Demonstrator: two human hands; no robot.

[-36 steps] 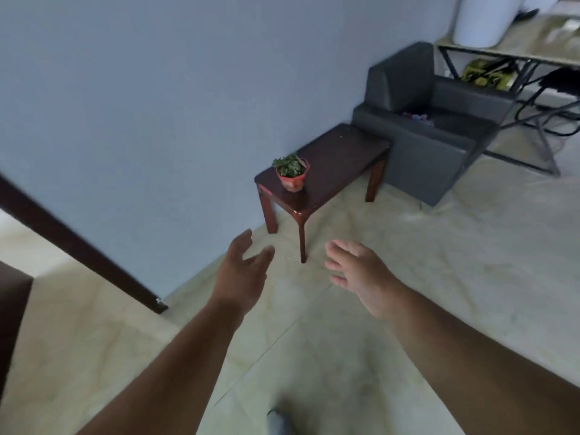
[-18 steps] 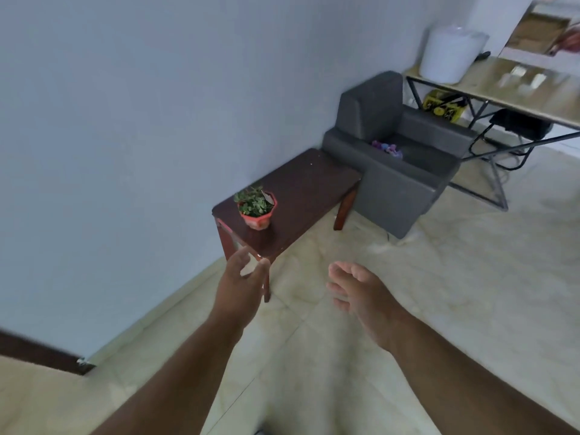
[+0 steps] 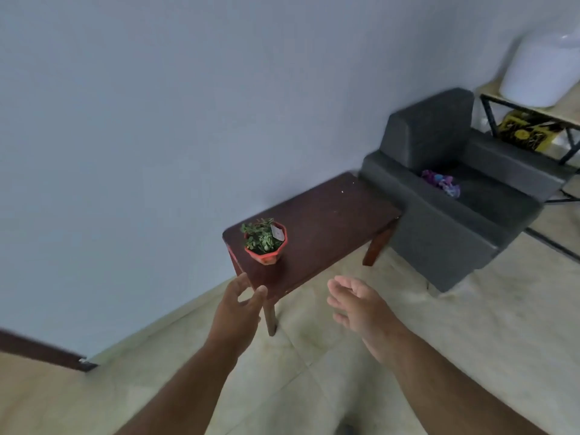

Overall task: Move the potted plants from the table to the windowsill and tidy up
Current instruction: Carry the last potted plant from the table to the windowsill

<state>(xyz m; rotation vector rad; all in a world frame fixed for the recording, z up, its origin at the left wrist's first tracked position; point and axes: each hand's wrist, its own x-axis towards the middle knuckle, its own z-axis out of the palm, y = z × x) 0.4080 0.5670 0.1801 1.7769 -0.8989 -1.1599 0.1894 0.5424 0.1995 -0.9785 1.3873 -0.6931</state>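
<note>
A small green plant in a red faceted pot (image 3: pixel 265 243) stands near the left end of a dark wooden table (image 3: pixel 326 224) against the wall. My left hand (image 3: pixel 240 307) reaches forward just short of the table's near corner, fingers relaxed and spread, holding nothing. My right hand (image 3: pixel 357 304) is stretched out to the right of it, above the floor in front of the table, fingers relaxed and empty. Neither hand touches the pot. No windowsill is in view.
A grey armchair (image 3: pixel 445 196) stands against the table's right end, with a purple crumpled item (image 3: pixel 441 182) on its seat. Behind it a metal-framed desk (image 3: pixel 530 105) carries a white container (image 3: pixel 543 67). A dark door frame (image 3: pixel 44 353) meets the tiled floor at left.
The table and pot have grown larger and nearer in view over the second. Both hands stay outstretched and empty, now almost at the table's near edge.
</note>
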